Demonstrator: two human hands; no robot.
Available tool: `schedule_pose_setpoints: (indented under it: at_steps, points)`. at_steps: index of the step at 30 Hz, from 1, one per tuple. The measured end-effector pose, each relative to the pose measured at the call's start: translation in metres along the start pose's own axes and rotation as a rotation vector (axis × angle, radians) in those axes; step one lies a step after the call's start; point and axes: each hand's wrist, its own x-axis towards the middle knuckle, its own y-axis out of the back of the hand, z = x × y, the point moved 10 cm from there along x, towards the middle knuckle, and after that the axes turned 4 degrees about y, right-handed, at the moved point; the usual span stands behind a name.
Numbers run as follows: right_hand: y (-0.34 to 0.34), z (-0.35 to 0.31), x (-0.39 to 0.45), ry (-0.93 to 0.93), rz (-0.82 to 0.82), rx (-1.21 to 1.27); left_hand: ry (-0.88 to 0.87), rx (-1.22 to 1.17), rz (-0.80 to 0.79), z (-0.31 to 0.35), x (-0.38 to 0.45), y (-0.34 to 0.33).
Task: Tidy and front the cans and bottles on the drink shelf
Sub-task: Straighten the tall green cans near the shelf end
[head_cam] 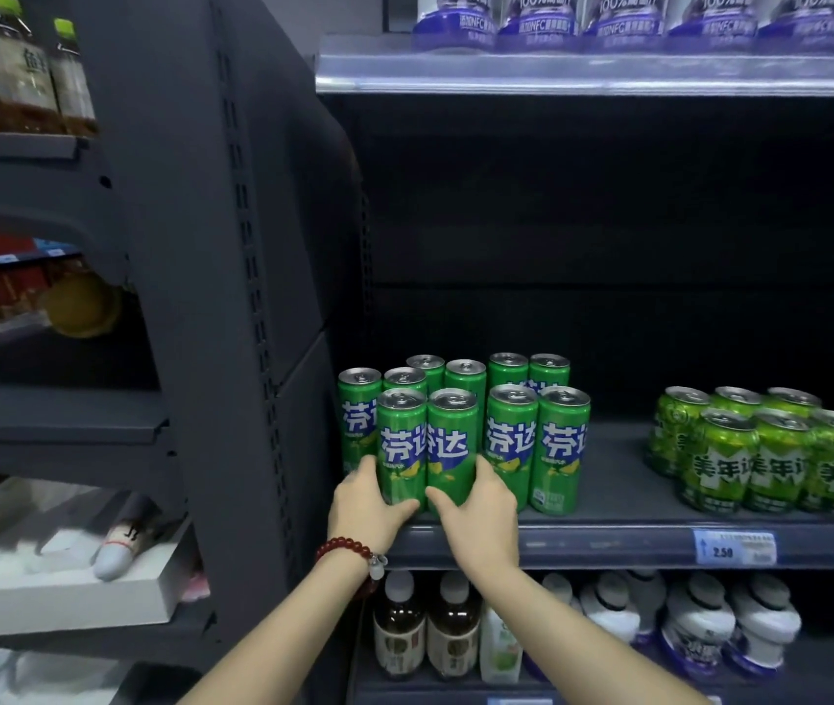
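Cans of green soda are standing on the drink shelf (pixel 608 506), grouped toward its left end. Two tall slim cans are sitting side by side and touching at the front edge: the left front can (pixel 401 445) and the right front can (pixel 451 445), both with labels facing forward. The left hand (pixel 366 506) is gripping the lower part of the left front can, fingers curling round its left side and thumb lying across its base. The right hand (pixel 481 506) is gripping the lower part of the right front can, fingers wrapping its right side and thumb reaching across the front near the base. Each grip is closing round its own can, not spread. A red bead bracelet (pixel 348 549) is sitting on the left wrist.

Further tall green cans (pixel 537 440) are standing just beside the held pair on the right and in rows behind. A cluster of shorter green cans (pixel 760 450) is standing well apart, toward the right end of the same shelf. A blue price tag (pixel 734 548) is showing on the shelf's front edge strip. White-capped bottles (pixel 699 618) and brown bottles (pixel 425 628) are occupying the shelf below; purple-labelled packs (pixel 623 17) are lining the shelf above.
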Motion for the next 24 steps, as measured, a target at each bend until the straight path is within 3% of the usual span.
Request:
schedule_pose_setpoints:
  at_steps: [5, 10, 24]
  points:
    - [0.010, -0.008, -0.004, 0.041, 0.081, -0.031, -0.017, 0.027, 0.008, 0.003, 0.002, 0.001]
    - [0.015, -0.013, 0.004, 0.043, 0.114, -0.216, -0.019, 0.024, 0.018, 0.003, 0.001, 0.001]
    - [0.019, -0.011, -0.008, 0.150, 0.120, -0.136, -0.039, 0.022, 0.024, 0.005, 0.000, 0.001]
